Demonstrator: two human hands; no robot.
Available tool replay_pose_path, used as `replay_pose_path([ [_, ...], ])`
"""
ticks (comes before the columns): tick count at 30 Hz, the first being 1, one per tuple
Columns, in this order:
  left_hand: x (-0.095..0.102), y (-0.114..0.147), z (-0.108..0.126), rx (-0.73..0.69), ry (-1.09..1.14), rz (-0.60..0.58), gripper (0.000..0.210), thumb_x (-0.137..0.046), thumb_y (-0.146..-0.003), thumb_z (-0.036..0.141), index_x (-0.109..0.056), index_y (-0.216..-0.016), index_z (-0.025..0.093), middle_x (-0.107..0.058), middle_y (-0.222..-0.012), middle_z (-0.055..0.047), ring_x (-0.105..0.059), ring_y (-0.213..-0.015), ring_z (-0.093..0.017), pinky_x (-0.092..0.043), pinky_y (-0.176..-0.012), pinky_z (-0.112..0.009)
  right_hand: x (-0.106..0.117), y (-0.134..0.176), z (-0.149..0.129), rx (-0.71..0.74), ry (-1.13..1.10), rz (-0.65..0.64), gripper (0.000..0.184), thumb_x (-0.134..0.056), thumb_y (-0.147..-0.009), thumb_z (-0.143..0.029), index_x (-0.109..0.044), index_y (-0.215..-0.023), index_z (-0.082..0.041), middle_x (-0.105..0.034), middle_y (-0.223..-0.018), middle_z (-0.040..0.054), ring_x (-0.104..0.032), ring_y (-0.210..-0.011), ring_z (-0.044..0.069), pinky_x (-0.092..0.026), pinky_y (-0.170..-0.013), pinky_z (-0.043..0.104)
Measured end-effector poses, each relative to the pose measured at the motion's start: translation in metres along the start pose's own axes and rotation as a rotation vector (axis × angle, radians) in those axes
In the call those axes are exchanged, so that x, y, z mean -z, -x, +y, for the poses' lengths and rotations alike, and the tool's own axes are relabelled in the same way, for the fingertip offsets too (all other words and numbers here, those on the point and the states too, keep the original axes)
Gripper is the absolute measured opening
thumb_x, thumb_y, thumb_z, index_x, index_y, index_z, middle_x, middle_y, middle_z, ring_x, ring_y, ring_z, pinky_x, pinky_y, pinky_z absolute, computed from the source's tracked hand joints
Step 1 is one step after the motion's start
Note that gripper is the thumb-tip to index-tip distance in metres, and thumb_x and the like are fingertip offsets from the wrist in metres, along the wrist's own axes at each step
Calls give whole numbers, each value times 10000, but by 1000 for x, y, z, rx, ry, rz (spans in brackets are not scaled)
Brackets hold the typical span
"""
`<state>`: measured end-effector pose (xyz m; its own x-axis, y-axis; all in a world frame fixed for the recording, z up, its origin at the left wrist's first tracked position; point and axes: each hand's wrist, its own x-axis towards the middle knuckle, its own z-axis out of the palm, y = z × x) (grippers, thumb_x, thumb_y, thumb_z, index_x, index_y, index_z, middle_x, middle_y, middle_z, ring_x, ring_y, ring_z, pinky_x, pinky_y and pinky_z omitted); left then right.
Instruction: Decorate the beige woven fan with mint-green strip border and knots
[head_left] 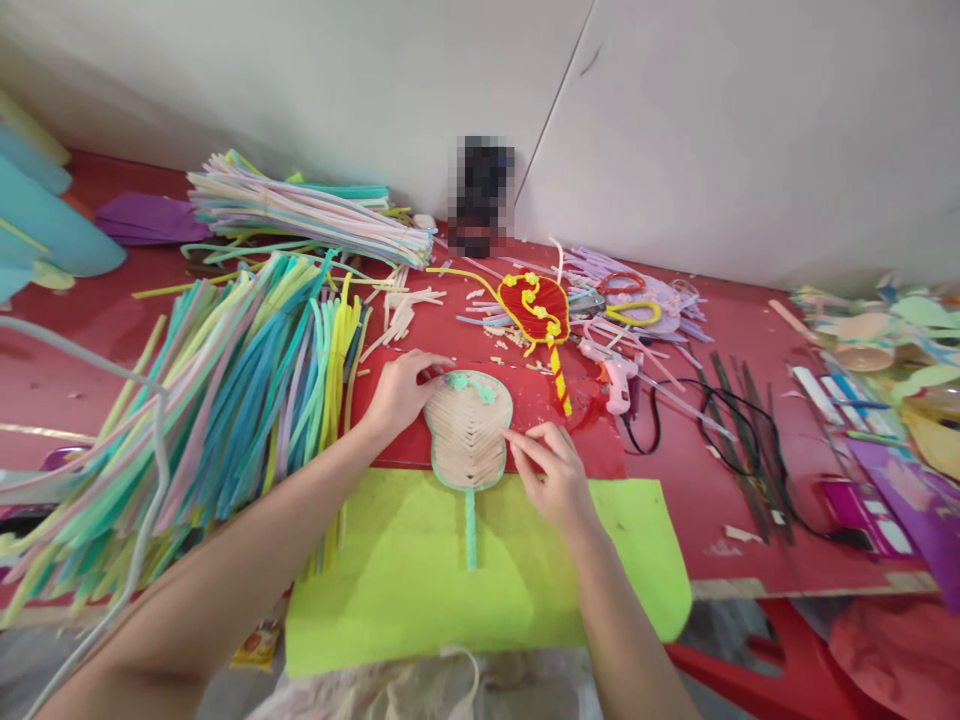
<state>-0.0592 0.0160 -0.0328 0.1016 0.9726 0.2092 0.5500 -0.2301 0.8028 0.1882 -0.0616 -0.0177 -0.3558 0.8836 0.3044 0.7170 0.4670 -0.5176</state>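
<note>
A small fan made of pipe cleaners (469, 440) lies between my hands, its ribbed beige face edged in mint green. Green curls sit near its top, and a twisted mint handle points toward me. My left hand (405, 395) is closed at the fan's upper left edge, its fingertips partly hidden. At the right edge, the thumb and index finger of my right hand (551, 470) pinch the rim. Just beyond lies a red fan (534, 308) with a yellow border, yellow flowers and a striped handle.
Bundled pipe cleaners (247, 370) spread across the left, with a paler bundle (307, 212) behind. A pink glue gun (619, 378), its black cable and yellow-handled scissors (634, 314) lie to the right. A lime-green sheet (405, 600) covers the red table's (720, 500) front edge.
</note>
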Motion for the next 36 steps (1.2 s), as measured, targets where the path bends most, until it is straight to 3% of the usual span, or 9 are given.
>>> replay_pose_path([
  [5,-1,0,-1,-4,-6,-5,205,-583,-781,149,-678,-950,217,-662,-906,-18,-609,-799,-143,-489,-809,-290,-7,-9,-9,-194,134,86,317,-472,-914,-298,-633,-1175,-218,-507,-806,47,-503,-794,176,-438,-794,331],
  [14,0,0,2,16,20,4,188,-579,-782,153,-673,-937,205,-660,-895,-22,-607,-775,-141,-497,-786,-285,-17,-21,-30,-158,238,98,311,-467,-916,-278,-638,-1171,-229,-506,-817,62,-484,-799,183,-401,-793,337],
  [23,-3,0,6,8,-32,12,170,-626,-794,282,-697,-938,226,-644,-855,-16,-592,-776,-146,-469,-774,-289,-27,-24,-25,-164,264,70,398,-455,-921,-277,-515,-1314,-257,-479,-839,57,-473,-812,187,-400,-804,342],
  [36,-7,-1,13,51,-108,43,84,-649,-765,249,-691,-836,233,-663,-861,-6,-596,-849,-172,-428,-817,-332,-28,-25,-26,-165,263,32,356,-444,-928,-289,-566,-1262,-263,-488,-839,58,-468,-811,188,-375,-787,337],
])
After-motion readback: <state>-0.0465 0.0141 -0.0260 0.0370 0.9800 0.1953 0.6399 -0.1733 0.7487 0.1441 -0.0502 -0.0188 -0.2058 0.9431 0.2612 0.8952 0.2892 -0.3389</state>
